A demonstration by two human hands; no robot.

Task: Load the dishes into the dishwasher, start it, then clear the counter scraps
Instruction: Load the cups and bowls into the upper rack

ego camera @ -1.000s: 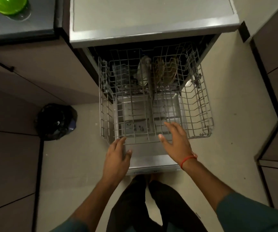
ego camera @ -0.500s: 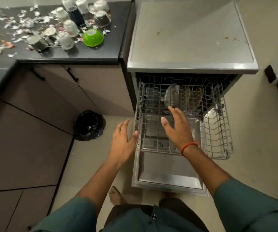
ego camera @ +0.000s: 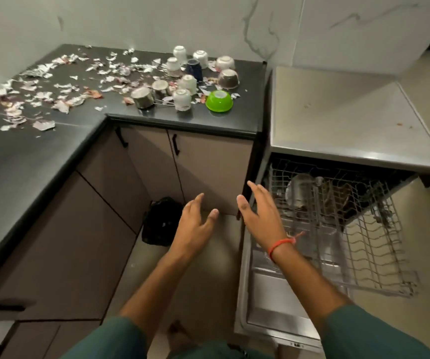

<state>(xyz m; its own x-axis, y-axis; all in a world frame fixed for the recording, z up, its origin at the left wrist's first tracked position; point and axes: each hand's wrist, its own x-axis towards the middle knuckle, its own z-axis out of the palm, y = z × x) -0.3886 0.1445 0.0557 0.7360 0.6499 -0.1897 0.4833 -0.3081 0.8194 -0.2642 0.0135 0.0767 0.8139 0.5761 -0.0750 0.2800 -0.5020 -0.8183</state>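
Overhead, the black L-shaped surface (ego camera: 53, 156) fills the left half of the view, its far stretch strewn with torn foil and paper scraps (ego camera: 53, 89). To the right stands the dishwasher (ego camera: 338, 120) — steel top, door (ego camera: 268, 307) folded down flat, lower wire rack (ego camera: 364, 244) pulled out over the door. A few dishes (ego camera: 299, 190) stand on edge at the rack's back end, partly blurred; the front of the rack holds nothing. On the floor at the foot of the cabinets sits a black bin (ego camera: 160, 221). Cups and bowls cluster upside down on the surface's right end near the dishwasher: a green bowl (ego camera: 219, 100) closest to the edge, two steel bowls (ego camera: 228, 78) behind it, white cups (ego camera: 182, 99), a dark blue cup (ego camera: 194, 69), a steel cup (ego camera: 143, 97) lying on its side. Left hand (ego camera: 195, 224) hangs in mid-air in front of the cabinet door, grip spread, fingers loose, touching nothing. Right hand (ego camera: 263, 213) — red thread (ego camera: 281, 244) on the wrist — hovers by the rack's left side, grip likewise spread and empty.
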